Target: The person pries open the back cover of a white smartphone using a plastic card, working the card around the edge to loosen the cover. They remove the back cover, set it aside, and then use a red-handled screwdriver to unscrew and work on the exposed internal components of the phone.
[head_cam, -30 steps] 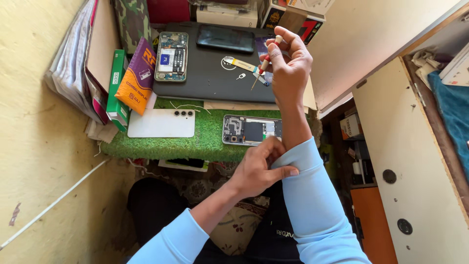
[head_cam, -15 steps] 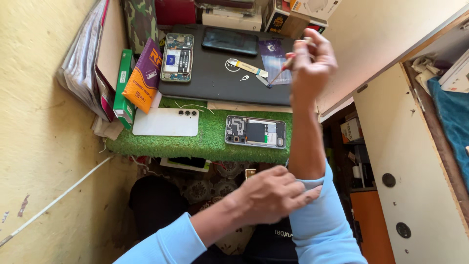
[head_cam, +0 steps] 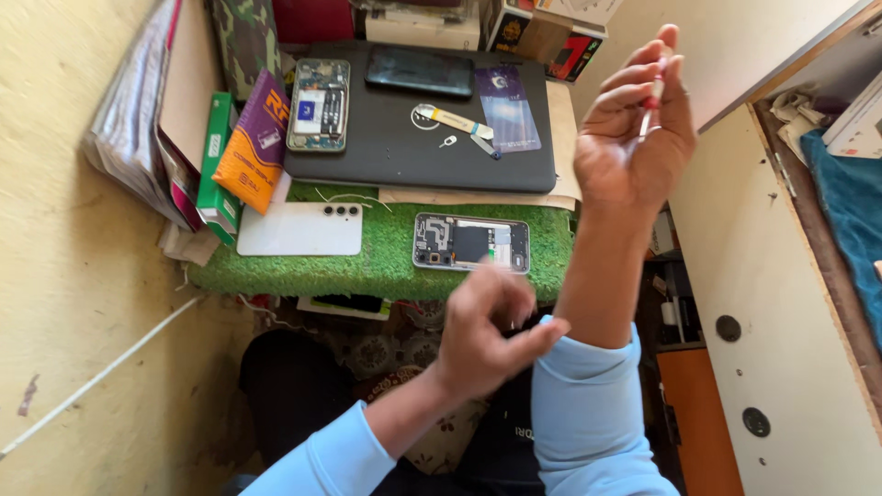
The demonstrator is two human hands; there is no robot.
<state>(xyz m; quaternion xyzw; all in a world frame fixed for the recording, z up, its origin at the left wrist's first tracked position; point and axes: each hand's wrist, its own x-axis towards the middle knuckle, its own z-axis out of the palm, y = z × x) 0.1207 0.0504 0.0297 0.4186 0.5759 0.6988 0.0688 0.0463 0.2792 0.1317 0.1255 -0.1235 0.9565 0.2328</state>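
My right hand (head_cam: 634,138) is raised at the right of the small green-turf table (head_cam: 386,262), fingers closed on a thin red-and-silver screwdriver (head_cam: 650,101) held upright. My left hand (head_cam: 487,331) sits lower, its fingers pinching the light blue sleeve cuff (head_cam: 574,354) of my right forearm. Just beyond it an opened phone (head_cam: 470,242) lies on the turf with its back off and its insides showing. A white phone back cover (head_cam: 301,229) rests on the turf to the left.
A closed dark laptop (head_cam: 413,147) carries another opened phone (head_cam: 318,105), a dark phone (head_cam: 419,70), a purple card (head_cam: 508,110) and small tools (head_cam: 455,122). Orange and green boxes (head_cam: 234,152) lean at the left. Boxes stand behind; a white cabinet door (head_cam: 763,303) is at the right.
My right hand has lifted off the laptop and swung right with the screwdriver. My left hand has moved along the right forearm, pushing the sleeve back toward the elbow.
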